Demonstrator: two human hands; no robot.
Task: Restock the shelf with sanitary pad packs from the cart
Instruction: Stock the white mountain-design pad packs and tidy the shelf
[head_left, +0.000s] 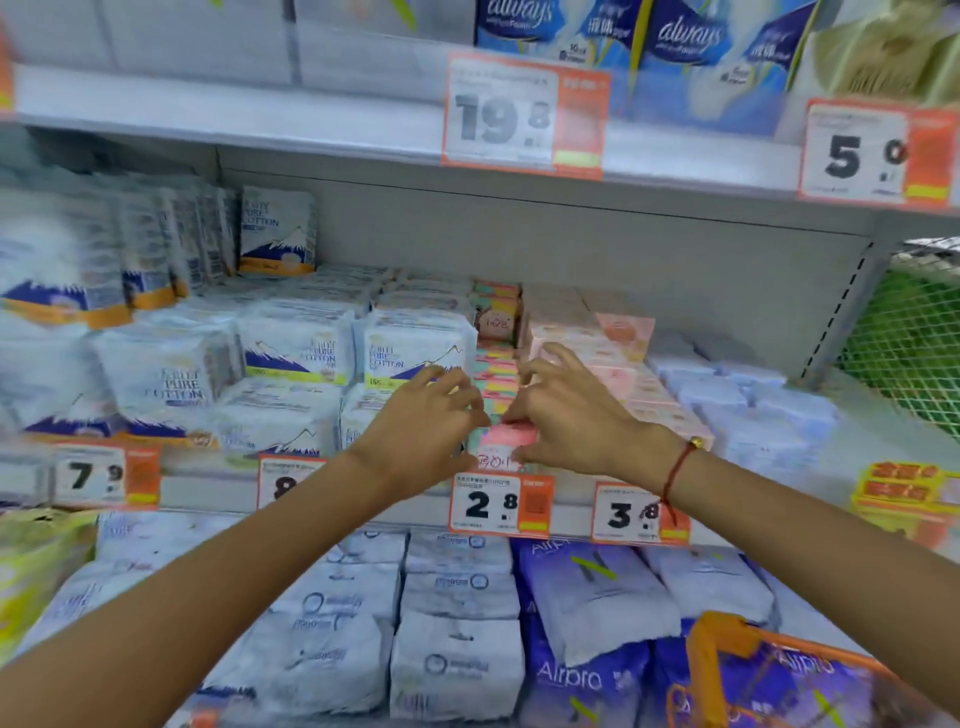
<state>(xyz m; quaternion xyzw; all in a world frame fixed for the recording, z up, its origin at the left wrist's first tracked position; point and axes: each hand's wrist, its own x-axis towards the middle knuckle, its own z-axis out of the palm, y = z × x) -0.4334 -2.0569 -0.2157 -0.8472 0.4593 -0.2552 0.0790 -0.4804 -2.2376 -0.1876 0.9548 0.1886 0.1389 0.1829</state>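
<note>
Left hand (423, 423) and right hand (566, 415), curled fingers clamped on one pink pack (506, 441) (shelf (363, 496) front edge).

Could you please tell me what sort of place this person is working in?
Most likely a supermarket or drugstore aisle. Tiered shelves hold stacked sanitary pad packs, orange-and-white price tags are clipped along the shelf edges, and an orange cart with more packs sits at lower right.
</note>
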